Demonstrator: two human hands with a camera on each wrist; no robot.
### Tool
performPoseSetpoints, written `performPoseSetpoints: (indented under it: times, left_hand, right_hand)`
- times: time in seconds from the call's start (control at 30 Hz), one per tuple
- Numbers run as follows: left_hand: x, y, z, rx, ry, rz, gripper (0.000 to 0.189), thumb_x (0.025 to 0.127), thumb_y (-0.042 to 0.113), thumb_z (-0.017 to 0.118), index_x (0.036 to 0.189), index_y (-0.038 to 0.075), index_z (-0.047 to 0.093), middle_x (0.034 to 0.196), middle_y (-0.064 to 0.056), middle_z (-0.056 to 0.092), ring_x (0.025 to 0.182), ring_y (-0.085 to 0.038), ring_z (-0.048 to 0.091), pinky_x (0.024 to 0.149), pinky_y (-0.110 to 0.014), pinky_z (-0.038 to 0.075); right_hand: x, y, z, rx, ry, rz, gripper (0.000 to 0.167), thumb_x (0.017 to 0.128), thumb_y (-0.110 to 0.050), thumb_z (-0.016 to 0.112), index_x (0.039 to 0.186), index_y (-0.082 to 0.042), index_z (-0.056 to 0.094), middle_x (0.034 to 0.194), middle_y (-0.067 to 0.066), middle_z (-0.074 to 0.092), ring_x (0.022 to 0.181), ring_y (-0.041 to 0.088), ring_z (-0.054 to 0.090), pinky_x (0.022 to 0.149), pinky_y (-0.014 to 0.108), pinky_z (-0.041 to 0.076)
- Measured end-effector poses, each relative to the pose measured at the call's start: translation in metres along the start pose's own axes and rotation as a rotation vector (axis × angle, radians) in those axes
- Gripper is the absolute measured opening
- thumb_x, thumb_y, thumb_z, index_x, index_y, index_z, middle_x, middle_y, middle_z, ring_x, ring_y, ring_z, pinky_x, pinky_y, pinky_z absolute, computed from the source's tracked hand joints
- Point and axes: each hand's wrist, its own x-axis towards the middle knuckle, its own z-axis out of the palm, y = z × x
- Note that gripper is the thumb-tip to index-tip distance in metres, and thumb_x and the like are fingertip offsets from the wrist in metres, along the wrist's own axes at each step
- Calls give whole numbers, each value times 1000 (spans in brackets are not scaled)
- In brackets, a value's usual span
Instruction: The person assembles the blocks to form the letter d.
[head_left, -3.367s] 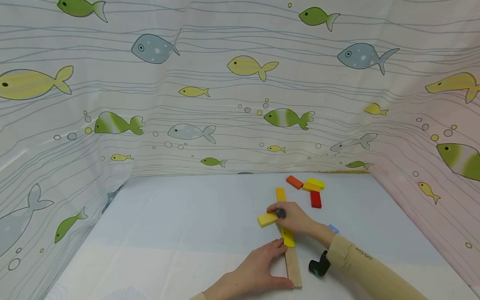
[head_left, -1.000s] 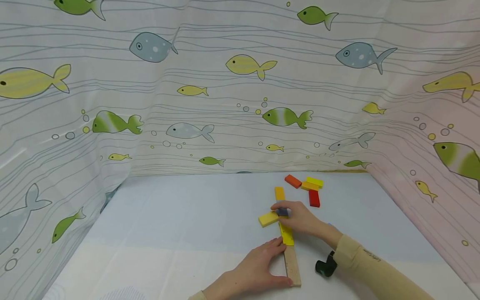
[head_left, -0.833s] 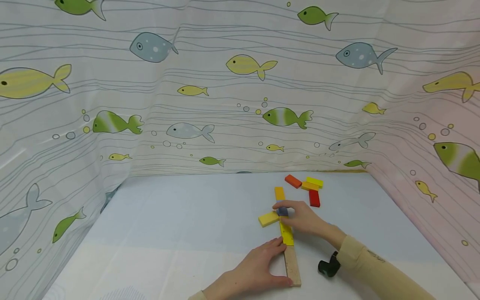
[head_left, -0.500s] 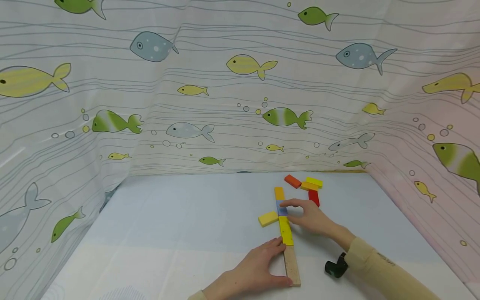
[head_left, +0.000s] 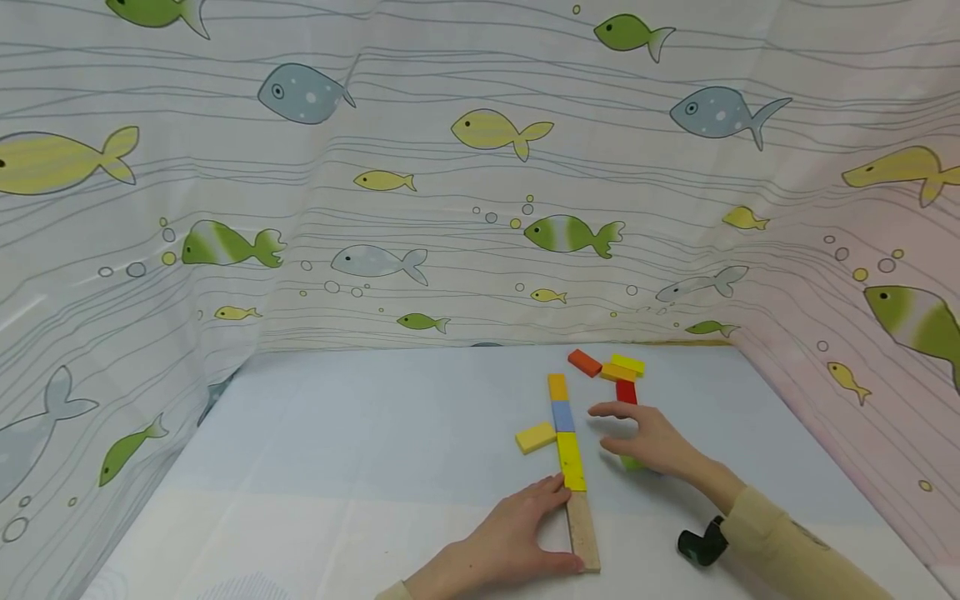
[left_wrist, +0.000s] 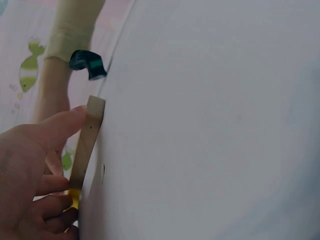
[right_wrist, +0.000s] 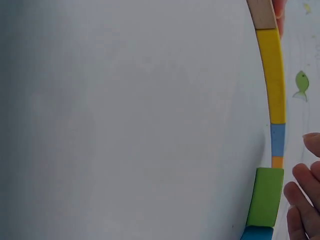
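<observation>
A straight row of blocks runs away from me: a plain wooden block (head_left: 583, 532), a yellow block (head_left: 572, 461), a blue block (head_left: 563, 416) and an orange-yellow block (head_left: 557, 387). A pale yellow block (head_left: 536, 437) lies askew against the row's left side. My left hand (head_left: 510, 529) touches the row from the left, thumb at the wooden block's near end, fingertips by its joint with the yellow one. Right of the row hovers my right hand (head_left: 648, 439), fingers apart and holding nothing. Beneath it a green block (right_wrist: 266, 197) shows, partly hidden in the head view.
Farther back lie a red block (head_left: 626, 392), an orange-red block (head_left: 584, 362), an amber block (head_left: 618, 372) and a bright yellow block (head_left: 627, 363). Beside the green block is a darker blue block (right_wrist: 257, 233). A dark wrist device (head_left: 702, 542) hangs under my right sleeve. A fish-print curtain encloses the table.
My right hand has let go of the blue block, which now lies in the row, and has moved right with fingers spread. My left hand stays in place.
</observation>
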Motion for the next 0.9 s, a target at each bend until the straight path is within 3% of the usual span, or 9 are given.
performPoseSetpoints:
  times: [0.33,0.67,0.9]
  left_hand:
    - [-1,2,-2,-10,-6,-6,80,83,64,70,149,26,48,160,8,35,147,-15,35,114,-46,40]
    - [-1,2,-2,-25,-13,-20,80,82,64,71,149,27,47,160,9,35,147,-14,35,114,-47,40]
    - [-1,1,-1,-22,-11,-14,80,82,65,70,149,27,47,160,9,35,147,-14,35,114,-47,40]
  right_hand:
    - [-6,10,-19,-10,44,57,49,89,-22,75,136,-15,61,135,8,64,128,37,50,107,71,33]
    - [1,30,-31,-36,96,131,51,91,-26,72,139,-16,58,143,17,55,134,43,43,106,71,35]
    - [5,40,-35,-49,112,153,58,91,-26,72,143,-9,52,144,20,53,133,45,42,106,69,37]
